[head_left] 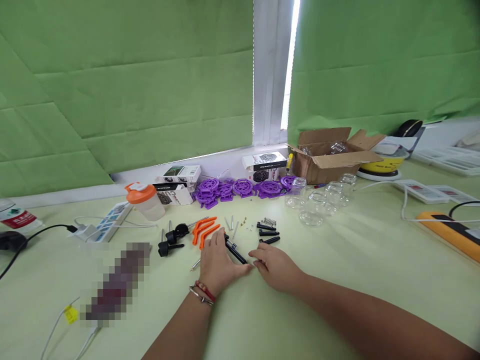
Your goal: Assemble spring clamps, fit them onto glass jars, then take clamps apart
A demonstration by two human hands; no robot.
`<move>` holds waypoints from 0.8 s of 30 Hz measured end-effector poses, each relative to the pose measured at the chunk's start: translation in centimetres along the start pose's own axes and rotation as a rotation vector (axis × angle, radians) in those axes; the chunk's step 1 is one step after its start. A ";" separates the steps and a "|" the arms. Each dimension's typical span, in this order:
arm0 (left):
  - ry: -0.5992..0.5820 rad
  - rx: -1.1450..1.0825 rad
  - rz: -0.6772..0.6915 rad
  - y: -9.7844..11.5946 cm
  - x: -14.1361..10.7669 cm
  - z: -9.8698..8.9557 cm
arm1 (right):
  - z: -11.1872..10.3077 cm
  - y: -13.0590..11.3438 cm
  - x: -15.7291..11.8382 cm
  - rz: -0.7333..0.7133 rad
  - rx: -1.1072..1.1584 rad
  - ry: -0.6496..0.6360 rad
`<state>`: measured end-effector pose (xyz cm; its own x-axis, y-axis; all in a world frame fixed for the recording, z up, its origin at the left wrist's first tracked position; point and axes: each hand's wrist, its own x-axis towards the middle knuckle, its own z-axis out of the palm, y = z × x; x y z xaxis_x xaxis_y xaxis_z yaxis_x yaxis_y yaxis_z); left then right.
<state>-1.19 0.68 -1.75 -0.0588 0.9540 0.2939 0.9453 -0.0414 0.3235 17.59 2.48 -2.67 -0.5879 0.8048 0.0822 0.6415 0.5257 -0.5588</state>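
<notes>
My left hand (219,262) is closed around a slim black tube-like part (236,253), its fingers at the far end and its thumb stretched along the near end. My right hand (277,266) is pinched just beside the tube's near end; what its fingertips hold, if anything, is hidden. Left of my left hand lie several orange curved levers (204,230) and black knobbed parts with metal rods (172,237). Beyond my right hand are several black tubular pieces (268,233) and springs (269,221). Thin metal pins (235,230) and tiny brass-coloured bits (245,220) lie between.
Several purple plastic frames (243,187) line the back, near printed boxes (264,162). Clear jars (318,202) and an open cardboard box (330,167) stand right. An orange-lidded bottle (146,200), a power strip (112,222) and cables are left. An orange-black device (450,232) sits far right.
</notes>
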 end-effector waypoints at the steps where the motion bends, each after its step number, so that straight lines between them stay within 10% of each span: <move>1: 0.031 0.004 0.016 -0.4 0.1 -0.5 | 0.0 -0.3 -0.1 -0.017 -0.068 -0.024; 11: 0.211 0.132 0.063 -1.5 0.8 -3.1 | 0.9 -2.5 0.7 -0.176 -0.545 -0.248; 24: 0.182 0.111 0.077 -1.2 0.5 -2.8 | 0.0 -2.6 5.1 0.162 -0.526 -0.237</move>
<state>-3.28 0.36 0.47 -0.0325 0.8798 0.4743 0.9782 -0.0692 0.1956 12.93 5.18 -0.75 -0.5172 0.8344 -0.1903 0.8545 0.5159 -0.0606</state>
